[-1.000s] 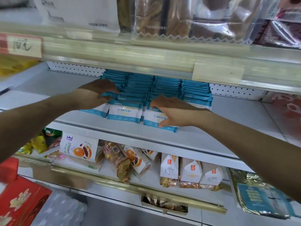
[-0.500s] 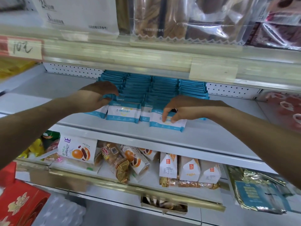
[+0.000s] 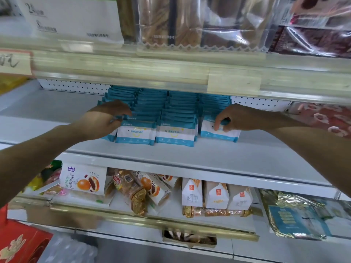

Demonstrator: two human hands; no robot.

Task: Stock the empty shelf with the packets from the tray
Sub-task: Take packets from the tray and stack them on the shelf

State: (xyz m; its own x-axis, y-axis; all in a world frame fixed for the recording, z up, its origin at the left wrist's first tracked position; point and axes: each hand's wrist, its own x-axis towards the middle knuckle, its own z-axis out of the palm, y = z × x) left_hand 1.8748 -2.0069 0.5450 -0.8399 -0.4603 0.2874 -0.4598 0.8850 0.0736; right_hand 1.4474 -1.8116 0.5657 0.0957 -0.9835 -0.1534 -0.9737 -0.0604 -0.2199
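Right-hand fingers [image 3: 218,123] around rightmost packet [image 3: 221,134]

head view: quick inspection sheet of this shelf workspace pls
surface: white shelf, front part bare
job's things: blue-and-white packets in four rows; tray not in view
clutter: nothing seen
hands: left hand on the left row, grip unclear; right hand pinches the right-row front packet
cables: nothing seen
surroundings: bread packs on the shelf below, bagged goods above, red box lower left
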